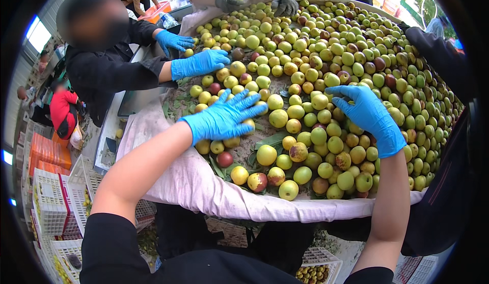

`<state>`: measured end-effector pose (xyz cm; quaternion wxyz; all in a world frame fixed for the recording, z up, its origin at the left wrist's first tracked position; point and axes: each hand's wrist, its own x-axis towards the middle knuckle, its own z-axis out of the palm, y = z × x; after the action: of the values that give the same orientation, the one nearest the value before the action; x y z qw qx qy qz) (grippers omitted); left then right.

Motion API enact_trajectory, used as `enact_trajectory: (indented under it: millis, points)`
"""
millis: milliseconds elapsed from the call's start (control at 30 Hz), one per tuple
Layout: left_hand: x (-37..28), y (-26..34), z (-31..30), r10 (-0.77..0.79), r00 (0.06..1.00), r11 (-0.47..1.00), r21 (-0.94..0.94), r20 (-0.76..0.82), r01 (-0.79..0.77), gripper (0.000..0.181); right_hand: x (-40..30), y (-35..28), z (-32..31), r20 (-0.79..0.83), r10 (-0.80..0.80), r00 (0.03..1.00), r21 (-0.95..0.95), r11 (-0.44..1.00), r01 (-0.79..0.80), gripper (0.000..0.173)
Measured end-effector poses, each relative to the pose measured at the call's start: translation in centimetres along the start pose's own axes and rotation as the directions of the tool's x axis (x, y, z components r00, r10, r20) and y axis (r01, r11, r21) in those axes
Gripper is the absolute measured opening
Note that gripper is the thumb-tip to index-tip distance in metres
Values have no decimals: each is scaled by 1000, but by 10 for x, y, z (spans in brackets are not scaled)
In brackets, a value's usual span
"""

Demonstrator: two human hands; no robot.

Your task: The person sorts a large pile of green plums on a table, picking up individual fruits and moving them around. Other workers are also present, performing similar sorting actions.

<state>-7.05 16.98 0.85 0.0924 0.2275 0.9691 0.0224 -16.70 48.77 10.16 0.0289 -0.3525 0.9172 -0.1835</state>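
Note:
A great many small round fruits, probably jujubes (266, 155), green-yellow and some with red-brown patches, lie on a table lined with pink striped cloth (214, 196). My left hand (227, 117), in a blue glove, is spread palm down over fruits at the left part of the table, holding none that I can see. My right hand (366, 112), gloved the same way, reaches over the pile on the right with bent fingers; its palm side is hidden, so a fruit under it cannot be ruled out. Leaves (273, 140) lie among the fruits between my hands.
A co-worker's blue-gloved hands (200, 64) are over the fruits at the far left. Across the table, another person's grey-gloved hands (285, 3) are at the edge, one with a fruit. A dark sleeve (435, 54) is at the right. White plastic crates (51, 203) stand at lower left.

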Motion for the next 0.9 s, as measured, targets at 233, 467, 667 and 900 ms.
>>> enact_trajectory:
  millis: [233, 467, 667, 900]
  points:
    - [0, -56, -1, -183, 973, 973, -169, -140, 158, 58, 4, -4, -1, -4, -5, 1000, 6, 1000, 5, 26]
    - [-2, 101, -9, 451, 841, 864, -89, -297, -495, 62, 2, -4, -1, -10, -17, 1000, 36, 999, 17, 26]
    - [15, 81, 5, 452, 868, 890, 36, -204, -455, 60, 3, 7, 2, -40, -59, 997, 75, 995, 62, 26]
    - [-3, -21, -20, -61, 987, 993, 91, -151, 75, 57, 3, 14, 0, -54, -37, 998, 16, 999, 38, 27]
